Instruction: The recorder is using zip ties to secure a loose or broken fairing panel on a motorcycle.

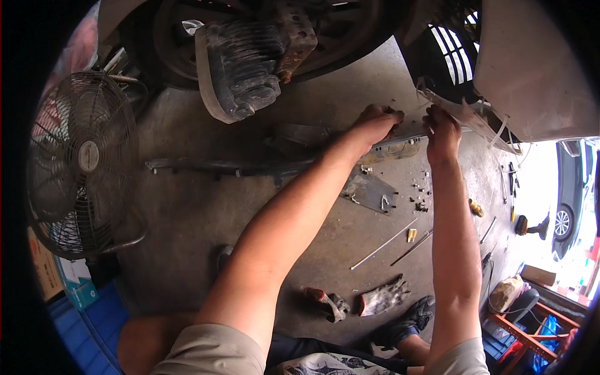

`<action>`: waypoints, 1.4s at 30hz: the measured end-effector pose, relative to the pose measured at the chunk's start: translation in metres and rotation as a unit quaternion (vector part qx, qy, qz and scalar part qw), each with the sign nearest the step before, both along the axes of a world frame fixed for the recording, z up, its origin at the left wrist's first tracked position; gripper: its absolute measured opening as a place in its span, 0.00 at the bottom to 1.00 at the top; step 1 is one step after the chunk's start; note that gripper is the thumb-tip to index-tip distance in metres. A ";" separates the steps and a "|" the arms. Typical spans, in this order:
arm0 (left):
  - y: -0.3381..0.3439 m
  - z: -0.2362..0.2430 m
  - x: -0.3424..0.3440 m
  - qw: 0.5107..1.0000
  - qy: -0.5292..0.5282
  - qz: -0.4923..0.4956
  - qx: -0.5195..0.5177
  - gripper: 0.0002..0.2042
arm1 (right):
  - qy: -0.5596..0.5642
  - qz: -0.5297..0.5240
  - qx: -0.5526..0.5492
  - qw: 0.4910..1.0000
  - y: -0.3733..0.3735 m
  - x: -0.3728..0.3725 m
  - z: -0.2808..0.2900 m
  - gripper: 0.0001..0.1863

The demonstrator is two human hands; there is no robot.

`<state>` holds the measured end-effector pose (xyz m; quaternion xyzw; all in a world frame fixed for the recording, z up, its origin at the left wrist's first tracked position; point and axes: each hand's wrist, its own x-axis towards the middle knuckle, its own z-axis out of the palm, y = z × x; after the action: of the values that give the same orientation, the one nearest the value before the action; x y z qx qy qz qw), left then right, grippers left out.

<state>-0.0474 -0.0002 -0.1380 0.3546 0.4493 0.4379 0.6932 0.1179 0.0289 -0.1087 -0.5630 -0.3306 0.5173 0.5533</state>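
Observation:
Both my arms reach forward over the floor toward the torn lower edge of a light-coloured car bumper (531, 75). Several white cable ties (498, 134) stick out along that edge. My left hand (377, 124) is closed just left of it, fingertips pressed together; what they pinch is too small to make out. Right at the broken edge, my right hand (444, 132) has its fingers curled and closed, and what lies between them is hidden. Beneath the hands a long dark trim strip (231, 167) lies across the floor.
Overhead hangs a dirty lamp unit (240, 72) on a rusty bracket, before a wheel. A floor fan (84, 162) stands left. Work gloves (383, 296), thin rods (384, 244), small clips (420, 206) and a dark flat plate (373, 190) lie about. An orange rack (531, 337) stands lower right.

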 end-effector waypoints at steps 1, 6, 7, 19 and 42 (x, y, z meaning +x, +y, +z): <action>0.001 0.002 0.001 1.000 -0.001 0.000 0.001 0.11 | -0.016 0.015 -0.002 1.000 0.005 0.003 0.003 0.11; 0.001 0.003 0.001 1.000 0.016 0.001 0.010 0.10 | -0.030 0.026 -0.019 0.999 0.010 0.004 0.006 0.08; 0.001 0.004 0.002 1.000 0.014 -0.001 0.013 0.10 | -0.032 0.024 -0.016 0.999 0.010 0.006 0.006 0.08; -0.013 0.015 0.024 0.903 0.292 0.199 0.243 0.19 | 0.024 0.065 -0.003 0.998 -0.043 0.009 0.014 0.13; -0.020 0.097 0.109 0.888 -0.052 0.232 0.393 0.29 | -0.005 -0.120 0.208 0.971 -0.126 0.096 0.120 0.05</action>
<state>0.0618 -0.0201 -0.0414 0.4600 0.2731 0.7452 0.3981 0.2135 -0.0970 0.0113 -0.4738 -0.3632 0.3645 0.7146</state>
